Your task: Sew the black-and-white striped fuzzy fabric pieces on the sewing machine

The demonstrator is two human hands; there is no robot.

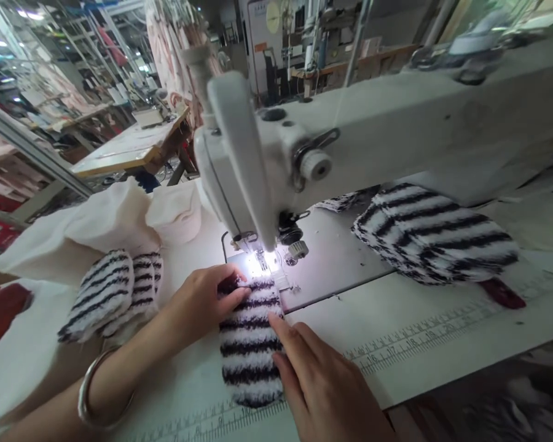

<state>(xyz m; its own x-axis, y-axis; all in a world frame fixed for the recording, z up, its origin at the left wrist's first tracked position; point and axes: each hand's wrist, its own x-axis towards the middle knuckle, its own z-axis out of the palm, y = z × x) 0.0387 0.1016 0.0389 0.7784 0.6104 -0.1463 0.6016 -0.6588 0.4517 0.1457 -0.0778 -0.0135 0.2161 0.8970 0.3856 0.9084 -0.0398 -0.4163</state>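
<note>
A fluffy black-and-white striped fabric piece (251,350) lies lengthwise before the sewing machine's lit presser foot (261,261), its far end close to the foot. My left hand (212,291) is closed on the far left corner, thumb on top; its other fingertips are partly hidden. At the right edge, my right hand (320,374) touches the piece with its fingers stretched out and slightly apart. The sewing machine (239,166) stands over the work.
Left are striped pieces (104,288) and white padding (105,221). A striped stack (433,236) lies under the machine arm at right, beside a dark red object (502,293). A printed ruler (410,344) runs along the table's front. Other worktables (124,147) stand behind.
</note>
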